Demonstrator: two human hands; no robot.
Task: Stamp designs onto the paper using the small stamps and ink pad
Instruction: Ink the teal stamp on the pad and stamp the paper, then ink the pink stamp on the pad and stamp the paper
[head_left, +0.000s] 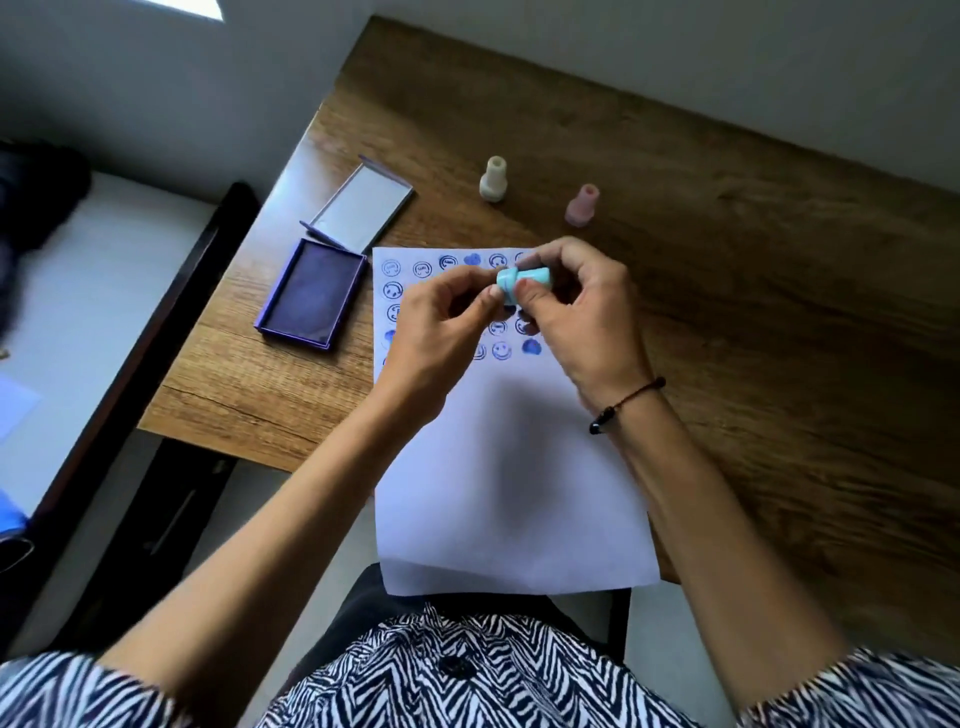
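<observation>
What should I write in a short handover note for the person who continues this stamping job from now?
Left hand and right hand: both hold the blue stamp above the paper.
Ink pad: open, left of the paper.
White stamp and pink stamp: upright on the table, beyond the paper.
Done: rows of prints across the paper's top.
Left: the blank lower part.

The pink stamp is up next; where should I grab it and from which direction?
Take the pink stamp by its narrower upper handle, coming down from above with the fingers either side. It stands upright on the table with its wider base down, so the handle points up, and the space around it is open, with the white stamp well apart to its left. That probably keeps it ready for inking.
</observation>
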